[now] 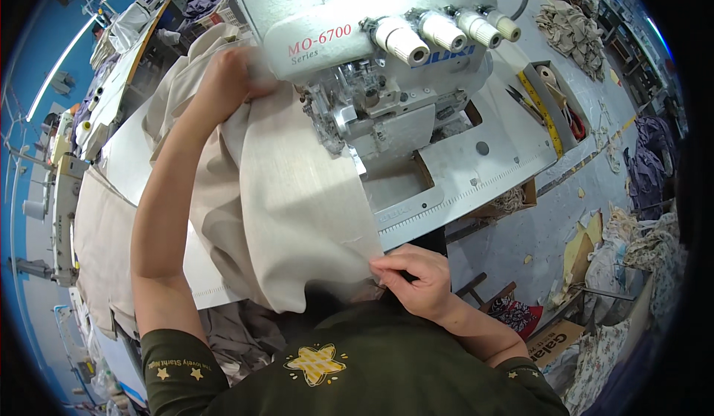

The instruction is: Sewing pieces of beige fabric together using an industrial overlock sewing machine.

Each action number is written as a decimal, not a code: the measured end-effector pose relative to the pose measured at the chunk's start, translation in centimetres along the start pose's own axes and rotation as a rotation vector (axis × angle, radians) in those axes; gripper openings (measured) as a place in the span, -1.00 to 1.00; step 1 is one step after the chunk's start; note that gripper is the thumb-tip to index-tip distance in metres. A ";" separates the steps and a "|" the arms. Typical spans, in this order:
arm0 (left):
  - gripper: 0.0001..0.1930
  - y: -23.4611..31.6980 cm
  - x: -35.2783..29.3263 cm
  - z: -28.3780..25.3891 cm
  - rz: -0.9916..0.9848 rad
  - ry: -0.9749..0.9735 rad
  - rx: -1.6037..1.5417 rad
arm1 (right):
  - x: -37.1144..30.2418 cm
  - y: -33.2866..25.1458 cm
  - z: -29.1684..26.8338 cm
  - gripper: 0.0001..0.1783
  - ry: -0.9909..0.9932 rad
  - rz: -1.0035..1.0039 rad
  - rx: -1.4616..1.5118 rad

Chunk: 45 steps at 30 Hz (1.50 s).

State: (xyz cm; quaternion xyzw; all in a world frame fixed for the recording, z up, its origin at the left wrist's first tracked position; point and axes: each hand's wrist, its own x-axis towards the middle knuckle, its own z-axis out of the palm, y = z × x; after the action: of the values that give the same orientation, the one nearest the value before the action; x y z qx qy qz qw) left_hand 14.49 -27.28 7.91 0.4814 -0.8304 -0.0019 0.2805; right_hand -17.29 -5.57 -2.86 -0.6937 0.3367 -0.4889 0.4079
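A beige fabric panel [305, 200] runs from under the presser area of a white overlock sewing machine [357, 51] down toward my body. My right hand [416, 278] pinches the near right edge of this cloth between thumb and fingers. Up at the far left, beside the machine head, my left hand [234, 81] is on the gathered fabric; motion smears its fingers. The cloth lies in loose folds along my left forearm and hangs over the table's front edge. Where the needle meets the cloth is hidden by the machine's parts.
Right of the machine, a grey tray [576, 129] holds a thread cone, scissors and a yellow tape measure [547, 122]. Fabric heaps [573, 33] lie at the far right. A box of scraps [513, 199] sits under the table edge. Other sewing machines [67, 208] line the left.
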 end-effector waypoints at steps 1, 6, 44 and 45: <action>-0.76 -2.0 0.3 0.2 0.030 -0.013 0.099 | 0.8 -0.1 0.1 -0.83 -0.003 0.002 0.000; -0.74 -8.2 2.0 0.4 0.119 0.055 0.193 | 4.3 -0.9 0.5 -0.84 0.038 -0.045 0.017; -0.71 11.7 -6.4 -2.2 0.416 -0.045 0.294 | 7.9 -2.0 1.1 -0.85 0.220 -0.020 -0.040; -0.73 11.3 -6.3 -1.9 0.394 -0.027 0.303 | 7.5 -1.7 1.1 -0.85 0.231 -0.023 -0.068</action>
State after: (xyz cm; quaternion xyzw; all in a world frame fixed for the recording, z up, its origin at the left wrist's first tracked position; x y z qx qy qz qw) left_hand 8.69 -15.69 9.69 0.3467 -0.9027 0.1709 0.1889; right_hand -13.85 -11.06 1.53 -0.6499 0.3899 -0.5585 0.3372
